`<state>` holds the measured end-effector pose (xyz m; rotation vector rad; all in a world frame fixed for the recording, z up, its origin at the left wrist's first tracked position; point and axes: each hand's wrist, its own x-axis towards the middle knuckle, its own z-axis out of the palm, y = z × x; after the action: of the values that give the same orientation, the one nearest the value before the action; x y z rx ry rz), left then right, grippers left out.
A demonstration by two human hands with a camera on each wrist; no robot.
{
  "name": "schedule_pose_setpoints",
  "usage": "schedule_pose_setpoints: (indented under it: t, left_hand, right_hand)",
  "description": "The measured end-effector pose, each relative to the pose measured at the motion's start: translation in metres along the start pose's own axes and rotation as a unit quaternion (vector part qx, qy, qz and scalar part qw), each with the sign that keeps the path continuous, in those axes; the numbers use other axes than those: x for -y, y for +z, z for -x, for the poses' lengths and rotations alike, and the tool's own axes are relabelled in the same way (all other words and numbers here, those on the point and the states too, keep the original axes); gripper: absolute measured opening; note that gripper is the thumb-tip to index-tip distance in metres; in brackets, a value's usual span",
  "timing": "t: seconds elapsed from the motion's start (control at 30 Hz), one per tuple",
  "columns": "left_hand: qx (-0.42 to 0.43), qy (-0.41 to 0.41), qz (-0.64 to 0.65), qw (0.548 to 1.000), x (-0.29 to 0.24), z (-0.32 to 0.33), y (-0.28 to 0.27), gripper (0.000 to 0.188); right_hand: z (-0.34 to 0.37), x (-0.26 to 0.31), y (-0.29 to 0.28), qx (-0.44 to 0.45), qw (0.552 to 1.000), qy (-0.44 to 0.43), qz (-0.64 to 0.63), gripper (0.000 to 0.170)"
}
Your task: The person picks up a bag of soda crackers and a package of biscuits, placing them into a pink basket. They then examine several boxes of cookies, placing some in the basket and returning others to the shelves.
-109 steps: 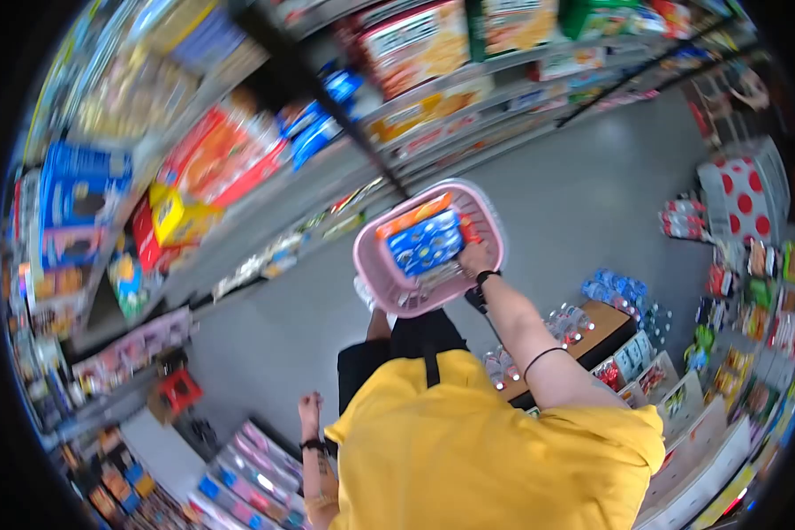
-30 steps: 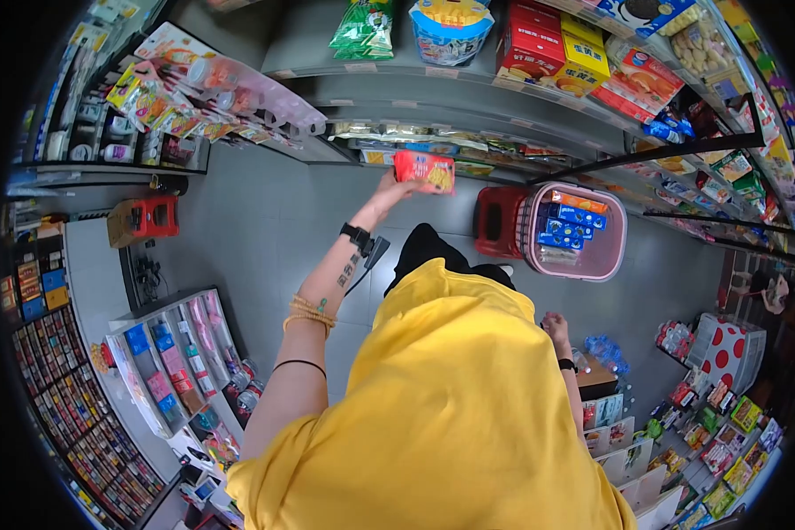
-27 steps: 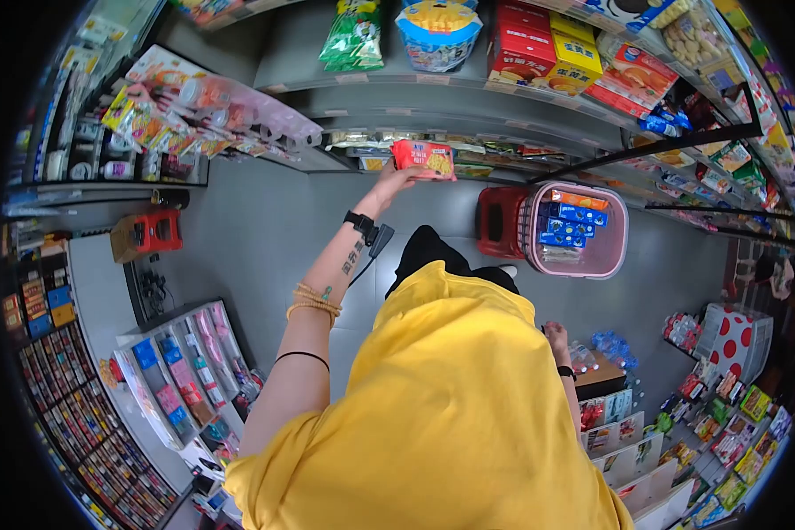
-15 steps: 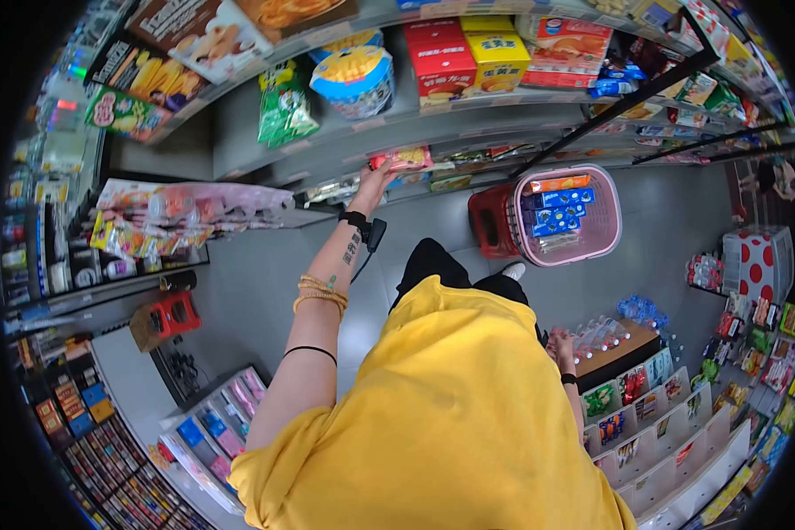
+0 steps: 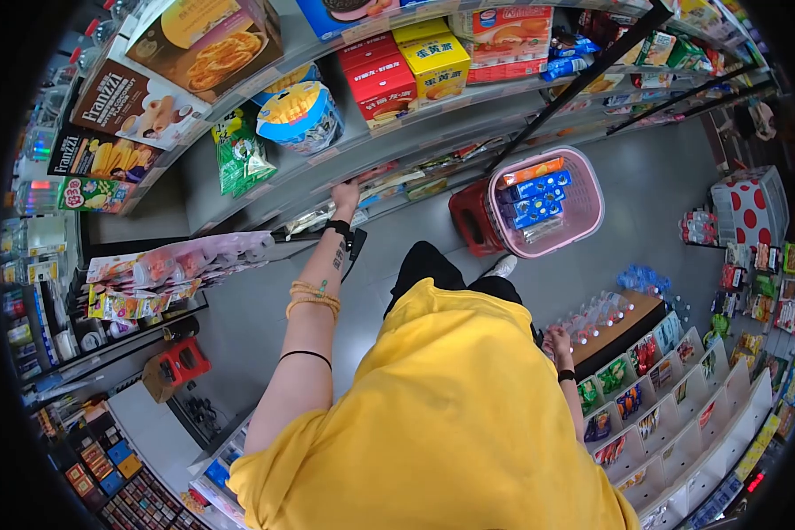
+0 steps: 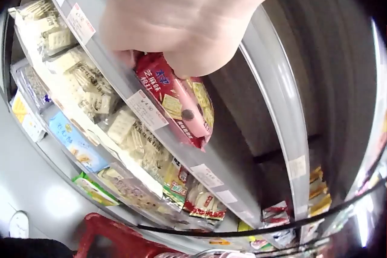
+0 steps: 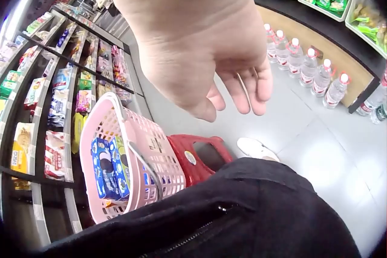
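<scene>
My left hand (image 5: 345, 196) reaches to a lower level of the grey shelf unit. In the left wrist view, the fingers of this hand hold a red packet of crackers (image 6: 181, 104) with yellow pictures, low over a shelf board (image 6: 211, 176) behind its price labels. The hand hides the packet's upper end. My right hand (image 7: 205, 52) hangs at my side with loosely bent fingers and nothing in it. Ahead of it, a pink basket (image 7: 163, 164) holds blue biscuit packs (image 5: 539, 199) and an orange pack (image 5: 532, 172).
A red stool (image 5: 470, 221) stands against the basket. Bagged crackers (image 6: 84, 79) fill the level below the packet. Boxed snacks (image 5: 382, 84) line the shelf above. Water bottles (image 5: 602, 316) and white snack bins (image 5: 654, 402) are on the right.
At first my right hand was at the basket; now the basket stands by the stool and that hand hangs free. My left hand has carried the cracker packet from above the floor into the shelf.
</scene>
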<state>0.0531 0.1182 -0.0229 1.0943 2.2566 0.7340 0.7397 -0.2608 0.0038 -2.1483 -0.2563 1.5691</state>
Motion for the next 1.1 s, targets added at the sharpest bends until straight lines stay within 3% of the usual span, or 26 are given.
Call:
schedule_pose_setpoints:
  t: [0.17, 0.2, 0.23, 0.3, 0.4, 0.5, 0.57, 0.6, 0.63, 0.7, 0.77, 0.8, 0.83, 0.87, 0.93, 1.07, 1.1]
  left_hand:
    - [-0.019, -0.032, -0.147, 0.988, 0.009, -0.005, 0.009, 0.053]
    - [0.029, -0.058, -0.161, 0.985, 0.015, -0.012, 0.011, 0.063]
    - [0.002, -0.062, -0.188, 0.980, 0.016, -0.010, 0.015, 0.070]
    - [-0.043, -0.095, -0.224, 0.969, -0.050, 0.037, -0.018, 0.074]
    - [-0.136, -0.052, -0.235, 0.961, -0.040, 0.058, -0.016, 0.066]
    - [-0.165, 0.028, -0.182, 0.969, -0.021, 0.103, -0.014, 0.057]
    - [-0.043, 0.069, -0.181, 0.980, 0.025, 0.128, -0.005, 0.046]
    - [0.118, 0.048, -0.118, 0.985, 0.070, 0.131, 0.005, 0.040]
    - [0.206, 0.015, -0.022, 0.978, 0.091, 0.157, 0.007, 0.033]
    - [0.406, -0.144, -0.010, 0.903, 0.104, 0.202, -0.002, 0.033]
    - [0.457, -0.184, -0.039, 0.869, 0.104, 0.250, -0.017, 0.033]
    - [0.421, -0.158, -0.086, 0.889, 0.137, 0.268, -0.010, 0.033]
    - [0.328, -0.148, -0.135, 0.923, 0.113, 0.293, -0.022, 0.034]
    - [0.286, -0.175, -0.081, 0.939, 0.131, 0.310, -0.021, 0.033]
    - [0.224, -0.241, 0.036, 0.944, 0.136, 0.342, -0.024, 0.029]
    - [0.180, -0.297, 0.070, 0.935, 0.101, 0.401, -0.030, 0.025]
    - [0.169, -0.294, 0.058, 0.939, 0.090, 0.415, -0.030, 0.024]
  right_hand:
    - [-0.008, 0.005, -0.004, 0.022, 0.999, -0.002, 0.034, 0.019]
    - [-0.011, 0.008, -0.009, 0.022, 0.999, -0.006, 0.038, 0.020]
    - [-0.002, 0.020, -0.008, 0.030, 0.999, -0.011, 0.036, 0.021]
    - [-0.016, 0.023, -0.018, 0.033, 0.997, -0.038, 0.062, 0.023]
    - [-0.036, 0.043, -0.019, 0.026, 0.992, -0.055, 0.111, 0.025]
    - [-0.047, 0.080, -0.004, 0.028, 0.988, -0.101, 0.111, 0.030]
    - [-0.060, 0.107, 0.010, 0.049, 0.981, -0.140, 0.126, 0.033]
    - [-0.065, 0.124, 0.015, 0.070, 0.977, -0.142, 0.145, 0.035]
    - [-0.072, 0.142, 0.021, 0.092, 0.971, -0.145, 0.164, 0.038]
    - [-0.082, 0.176, 0.036, 0.098, 0.961, -0.168, 0.195, 0.038]
    - [-0.090, 0.211, 0.047, 0.099, 0.946, -0.198, 0.238, 0.035]
    - [-0.107, 0.222, 0.046, 0.099, 0.936, -0.214, 0.262, 0.035]
    - [-0.132, 0.227, 0.049, 0.101, 0.926, -0.229, 0.284, 0.036]
    - [-0.154, 0.232, 0.051, 0.104, 0.915, -0.244, 0.305, 0.036]
    - [-0.189, 0.256, 0.050, 0.063, 0.863, -0.300, 0.401, 0.040]
    - [-0.213, 0.300, 0.054, -0.040, 0.760, -0.359, 0.540, 0.036]
    - [-0.211, 0.313, 0.055, -0.024, 0.745, -0.347, 0.569, 0.037]
